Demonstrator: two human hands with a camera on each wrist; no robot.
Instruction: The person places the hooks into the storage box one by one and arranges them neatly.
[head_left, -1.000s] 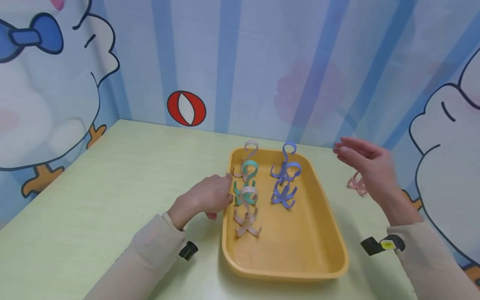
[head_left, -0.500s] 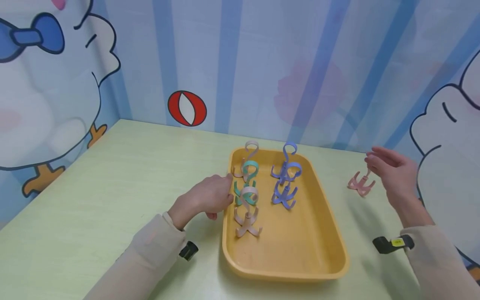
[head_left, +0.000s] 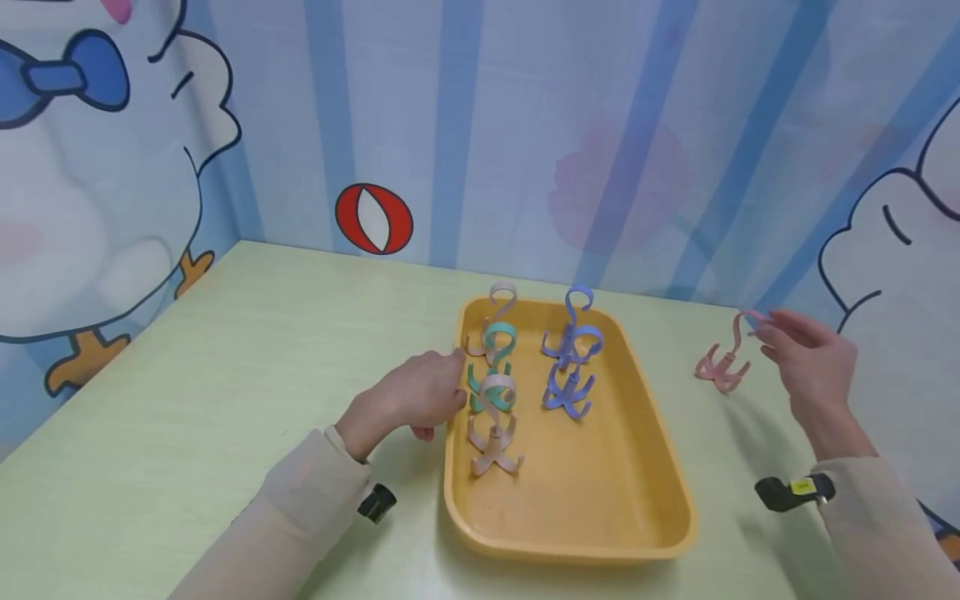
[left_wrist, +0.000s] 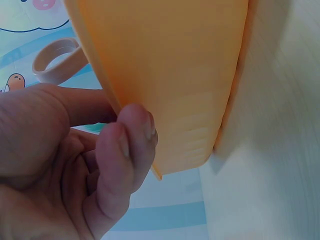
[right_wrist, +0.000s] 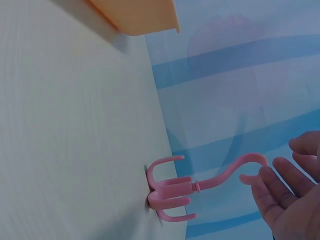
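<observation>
A yellow tray [head_left: 585, 500] holds several octopus-shaped hanging hooks with curled tops. My left hand [head_left: 420, 390] grips its left rim; in the left wrist view, curled fingers [left_wrist: 112, 155] lie against the tray's outer wall [left_wrist: 175, 75]. Within the tray stand a green hook [head_left: 491, 385], two beige hooks [head_left: 495, 450] and two blue-purple hooks [head_left: 568, 393]. Right of it, a pink hook [head_left: 722, 371] stands upright on the table. My right hand [head_left: 813, 358] is at that pink hook's curled top, fingers [right_wrist: 280, 187] loosely bent and seeming to touch the curl [right_wrist: 250, 159], without a visible pinch.
The pale green table [head_left: 225, 400] extends left of the tray. A striped blue backdrop [head_left: 510, 150] with cartoon figures rises along the back and sides. Each wrist wears a small black camera, such as the right camera [head_left: 795, 492].
My right hand has moved right and a little down, from near the tray to the pink hook, uncovering its curled top. My left hand and the tray have stayed in place.
</observation>
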